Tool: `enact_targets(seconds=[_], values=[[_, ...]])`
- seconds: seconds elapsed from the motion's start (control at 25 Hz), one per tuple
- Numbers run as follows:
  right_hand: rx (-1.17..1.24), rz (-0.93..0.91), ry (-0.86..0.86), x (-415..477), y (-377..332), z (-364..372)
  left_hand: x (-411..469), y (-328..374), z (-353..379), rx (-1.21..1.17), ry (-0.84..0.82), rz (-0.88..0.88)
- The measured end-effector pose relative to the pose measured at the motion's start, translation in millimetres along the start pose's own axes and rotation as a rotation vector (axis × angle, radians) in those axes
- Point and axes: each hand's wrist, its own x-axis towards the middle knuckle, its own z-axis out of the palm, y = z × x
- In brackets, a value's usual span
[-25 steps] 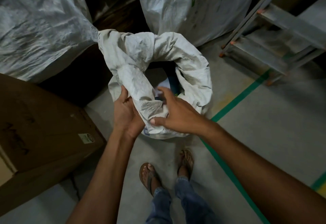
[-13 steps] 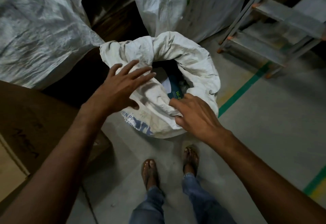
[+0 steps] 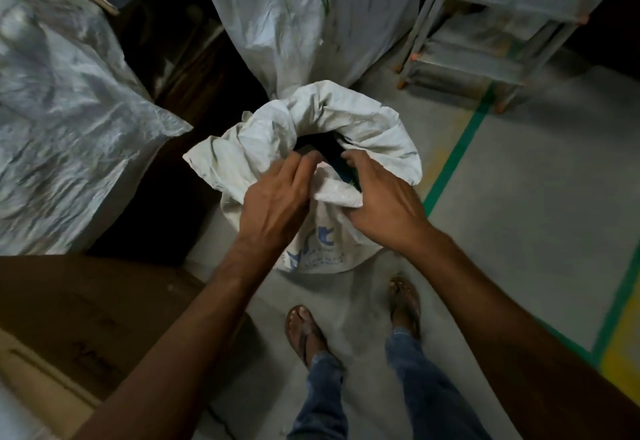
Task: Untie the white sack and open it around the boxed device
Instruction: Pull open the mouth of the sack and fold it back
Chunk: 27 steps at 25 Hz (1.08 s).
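The white sack (image 3: 367,128) stands on the floor in front of my feet, its mouth open and its rim rolled into thick folds. Blue print shows on its near side. Inside the dark opening a sliver of the boxed device (image 3: 349,176) shows blue and green; most of it is hidden. My left hand (image 3: 277,204) rests on the near left rim, fingers reaching over the edge into the mouth. My right hand (image 3: 384,204) grips a fold of the near rim, thumb under the cloth.
A large cardboard box (image 3: 69,318) sits at the left. Two big white sacks stand behind: one far left (image 3: 59,134), one at the back (image 3: 304,13). A metal step ladder (image 3: 502,34) stands at the back right. Green floor tape (image 3: 457,152) runs past the sack.
My left hand has come down from above the sack onto its near left rim. The right hand has kept its hold on the near fold. The view has shifted closer.
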Motion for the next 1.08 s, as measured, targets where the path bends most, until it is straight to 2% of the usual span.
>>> enact_targets(seconds=[0.04,0.16,0.2,0.24,0.36,0.44,0.48,0.52,0.6,0.68,0.76,0.84,0.92,0.96,1.0,1.08], values=[[-0.055,-0.049,0.055,1.6,0.1,4.6,0.2,-4.8,0.4,-0.135,-0.13,-0.024],[-0.158,-0.128,0.271,-12.7,13.3,6.6,12.1,-35.3,-8.6,-0.641,-0.832,-0.088],[-0.205,-0.145,0.321,-21.5,20.0,6.9,18.5,-45.8,-9.7,-0.672,-0.962,-0.069],[-0.236,-0.173,0.366,-30.3,25.4,8.2,25.4,-53.4,-7.8,-0.577,-0.985,0.007],[-0.218,-0.219,0.436,-50.4,36.1,10.7,31.4,-54.2,22.1,-0.015,-0.717,0.381],[-0.245,-0.163,0.447,-54.7,38.6,10.7,24.3,-44.0,47.8,0.05,-0.733,0.465],[-0.28,-0.119,0.417,-54.4,40.0,8.5,20.4,-36.1,53.8,0.001,-0.726,0.469],[-0.297,-0.074,0.351,-52.6,40.4,4.4,14.5,-30.8,56.9,-0.055,-0.649,0.443],[-0.251,-0.033,0.115,-47.7,42.0,-3.6,6.6,-26.0,51.1,-0.077,-0.424,0.345],[-0.109,-0.016,-0.092,-43.9,34.4,-9.3,9.7,-28.1,39.7,-0.063,-0.218,0.257],[0.054,-0.007,-0.055,-35.6,20.3,-6.2,10.3,-28.9,30.9,-0.06,-0.084,0.25],[0.077,0.001,0.038,-23.5,9.6,3.3,5.8,-27.0,25.3,-0.084,-0.024,0.238],[-0.004,0.0,0.074,-15.6,4.2,16.3,-1.4,-24.2,18.5,-0.114,-0.046,0.203],[-0.079,-0.016,0.1,-14.3,4.3,23.0,-3.4,-24.9,16.6,-0.154,-0.123,0.204],[-0.154,-0.029,0.14,-15.2,6.0,28.7,-3.7,-27.6,15.5,-0.224,-0.275,0.224],[-0.245,-0.062,0.241,-21.0,10.2,38.3,5.3,-40.4,11.8,-0.476,-0.743,0.197]])
